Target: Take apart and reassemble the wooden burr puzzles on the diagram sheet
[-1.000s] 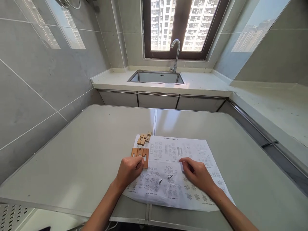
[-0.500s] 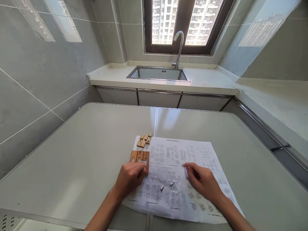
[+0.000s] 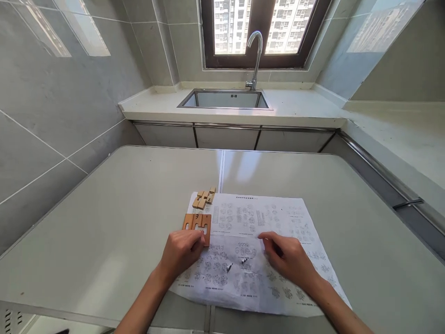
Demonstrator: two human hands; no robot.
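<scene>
A creased printed sheet (image 3: 274,218) with rows of small line diagrams lies on the table. Along its left side, flat slotted wooden puzzle pieces (image 3: 207,221) sit side by side, one marked with a dark character. My left hand (image 3: 184,250), its fingers curled, rests over their near ends; what lies under the fingers is hidden. Smaller, lighter notched wooden pieces (image 3: 202,200) lie just beyond, at the sheet's top left corner. On the sheet's right half rests my right hand (image 3: 287,255), fingers curled in and the index fingertip near the paper's middle.
The pale table (image 3: 104,222) has a seam down its middle. Two small holes or torn flaps (image 3: 229,267) show in the sheet between my hands. Past the table are a counter with a sink (image 3: 225,99), a tap (image 3: 257,60) and a window. Tiled walls flank the table.
The whole view has shifted slightly, with the sheet and wooden pieces a little higher and further left. Both hands keep nearly the same place and pose on the sheet.
</scene>
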